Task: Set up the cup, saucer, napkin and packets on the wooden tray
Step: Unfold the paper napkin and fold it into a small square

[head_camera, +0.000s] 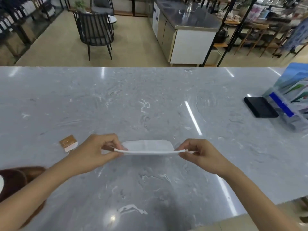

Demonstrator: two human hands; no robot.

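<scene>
Napkin (147,148), light and limp, sags between left hand (93,151) and right hand (199,155), each pinching an end.

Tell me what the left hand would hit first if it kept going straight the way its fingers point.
The left hand points rightward along the white napkin it pinches, so beyond the napkin it would likely meet the right hand gripping the other end. Depth looks matched, though one view cannot confirm it.

The counter (150,100) is glossy grey marble-look stone, the napkin (148,147) matt white paper, the packet (68,143) at left brown-and-white paper.
</scene>
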